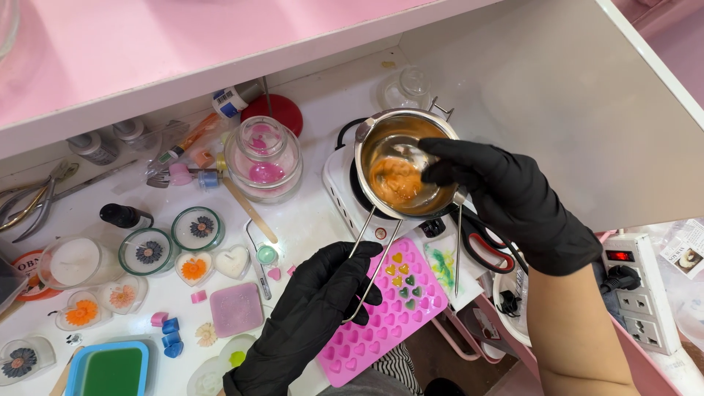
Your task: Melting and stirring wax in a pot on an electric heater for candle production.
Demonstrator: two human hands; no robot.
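Inside steel pot (402,163): orange wax (394,187).

Glass jar (263,156), red-handled scissors (486,246), white power strip (641,293) (heart candles (193,268) nearby)

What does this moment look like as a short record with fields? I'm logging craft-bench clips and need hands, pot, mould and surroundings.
left hand: black glove, gripping the wire handle of the melting pot
right hand: black glove, fingers at the pot's rim
melting pot: steel, orange melt inside, over the white hotplate
mould: pink heart mould below the pot, a few cavities filled
nearby: scissors, glass jar, finished heart candles
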